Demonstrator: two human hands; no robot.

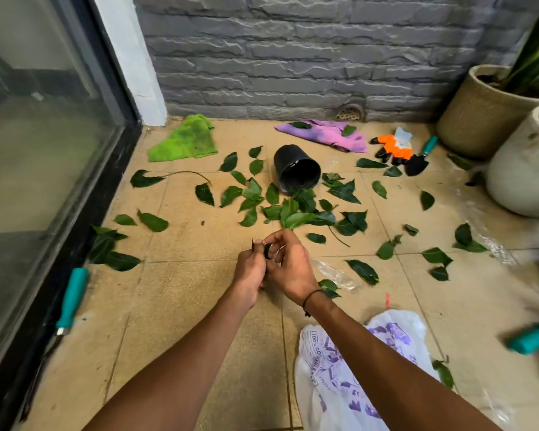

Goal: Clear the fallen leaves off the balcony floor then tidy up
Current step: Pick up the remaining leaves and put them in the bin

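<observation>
Two hands meet above the tan tiled floor [199,306]. The left hand [249,270] and the right hand [290,265] touch at the fingertips, their fingers curled inward and together pinching a small dark leaf [266,249] between them.

Just beyond the fingers lies the thickest spread of fallen leaves [293,213], green and flat on the tiles, with more scattered to either side of the hands. At the far edge of that pile a black plastic pot [297,169] lies tipped on its side, its mouth facing the fingers; its inside looks dark, and leaves spill at its rim. Past the pot, by the grey brick wall, a green cloth [184,140] lies to the left and a purple cloth [327,133] to the right with two leaves resting on it.

Far right of the fingers stand two large planters [479,119], the farther one holding soil and long green blades. Orange gloves [392,149] and a small trowel [419,160] lie near them.

Below the right wrist, nearer than the fingers, sits a white bag [339,368] with purple print; whatever it holds cannot be made out.
</observation>
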